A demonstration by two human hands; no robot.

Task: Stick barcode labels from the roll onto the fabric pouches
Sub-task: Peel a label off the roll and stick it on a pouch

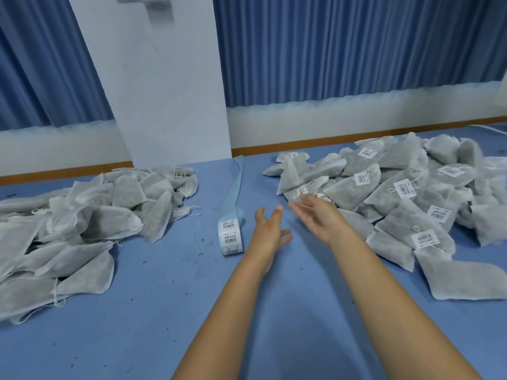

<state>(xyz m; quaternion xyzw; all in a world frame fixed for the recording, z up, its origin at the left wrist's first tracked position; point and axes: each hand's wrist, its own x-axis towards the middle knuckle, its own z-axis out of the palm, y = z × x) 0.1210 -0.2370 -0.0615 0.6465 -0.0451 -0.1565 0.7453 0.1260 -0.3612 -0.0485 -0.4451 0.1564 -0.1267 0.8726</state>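
A roll of white barcode labels (pixel 231 236) stands on the blue table, its blue backing strip (pixel 233 187) trailing away toward the wall. At the left lies a heap of white fabric pouches without labels (pixel 82 226). At the right lies a heap of pouches (pixel 406 193), several of them bearing barcode labels. My left hand (pixel 270 230) hovers just right of the roll, fingers spread and empty. My right hand (pixel 319 215) is stretched out with straight fingers at the near edge of the right heap, holding nothing.
The blue table top (pixel 170 311) carries small dark crumbs. A white pillar (pixel 164 91) and blue curtains (pixel 343 45) stand behind the table's wooden back edge. A single pouch (pixel 463 279) lies apart at the near right.
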